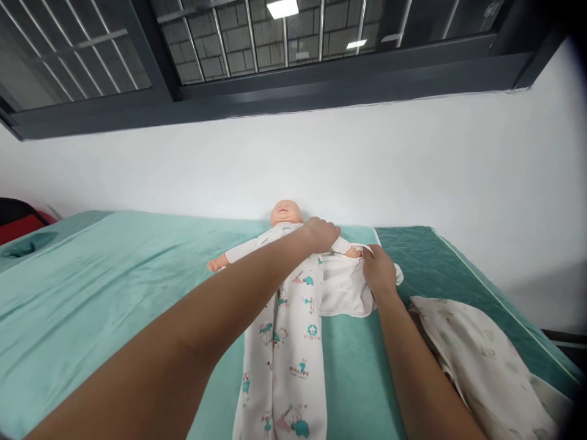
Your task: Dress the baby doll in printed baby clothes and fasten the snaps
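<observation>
A baby doll (286, 212) lies on its back with its head near the wall. White printed baby clothes (300, 342) cover its body, and their long legs stretch toward me. My left hand (323, 235) reaches across the doll's chest, its fingers curled around the sleeved arm on the right. At that arm's end, the doll's small hand (353, 252) shows beside white cloth (346, 287) spread on the bed. My right hand (380, 271) pinches the upper edge of this white cloth, close to the doll's hand. The doll's other hand (217, 263) lies out to the left.
A light green sheet (114, 293) covers the bed, with a darker green quilted part (413, 256) at right. Patterned pale cloth (481, 360) lies bunched beside my right forearm. Behind are a white wall (413, 165) and a barred window. Something red and black (21, 220) stands far left.
</observation>
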Demonstrator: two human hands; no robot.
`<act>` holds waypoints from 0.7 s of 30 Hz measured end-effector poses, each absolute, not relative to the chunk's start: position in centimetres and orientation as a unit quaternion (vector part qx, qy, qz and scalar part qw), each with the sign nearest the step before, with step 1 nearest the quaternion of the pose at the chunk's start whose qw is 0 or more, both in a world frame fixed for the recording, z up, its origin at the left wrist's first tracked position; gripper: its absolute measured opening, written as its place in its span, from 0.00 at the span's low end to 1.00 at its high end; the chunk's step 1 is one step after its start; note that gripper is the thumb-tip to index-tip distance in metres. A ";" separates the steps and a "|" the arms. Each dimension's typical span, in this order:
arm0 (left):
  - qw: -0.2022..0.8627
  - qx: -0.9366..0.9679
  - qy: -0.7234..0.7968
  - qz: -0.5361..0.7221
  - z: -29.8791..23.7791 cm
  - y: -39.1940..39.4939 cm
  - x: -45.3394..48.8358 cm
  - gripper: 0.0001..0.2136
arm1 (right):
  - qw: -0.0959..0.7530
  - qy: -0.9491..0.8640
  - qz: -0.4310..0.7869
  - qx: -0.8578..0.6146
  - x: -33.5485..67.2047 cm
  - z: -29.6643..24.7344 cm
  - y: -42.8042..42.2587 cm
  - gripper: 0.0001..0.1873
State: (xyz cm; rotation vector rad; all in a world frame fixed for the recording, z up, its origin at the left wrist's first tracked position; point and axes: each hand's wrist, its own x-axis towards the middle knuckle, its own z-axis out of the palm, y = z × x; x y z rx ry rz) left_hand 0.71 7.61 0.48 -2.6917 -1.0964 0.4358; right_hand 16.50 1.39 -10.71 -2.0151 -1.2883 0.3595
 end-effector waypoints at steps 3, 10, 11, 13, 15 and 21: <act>0.109 -0.906 -0.378 0.155 1.3 7.6 -0.5 0.21 | 0.392 -0.488 0.154 -0.764 16.6 -10.9 1.3 0.19; 0.106 -0.902 -0.381 0.174 2.8 6.9 -1.7 0.20 | 0.504 -0.470 0.199 -0.696 17.1 -11.2 1.5 0.17; 0.105 -0.903 -0.378 0.173 2.8 6.8 -1.8 0.20 | 0.525 -0.465 0.214 -0.680 17.3 -11.3 1.7 0.17; 0.099 -0.907 -0.374 0.164 2.8 6.7 -1.9 0.21 | 0.560 -0.453 0.244 -0.649 17.6 -11.5 2.0 0.19; 0.090 -0.912 -0.370 0.153 2.7 6.5 -2.0 0.21 | 0.606 -0.426 0.285 -0.609 17.9 -11.6 2.2 0.21; 0.052 -0.916 -0.373 0.136 1.7 6.1 -0.9 0.21 | 0.773 -0.302 0.409 -0.379 18.6 -10.9 1.8 0.28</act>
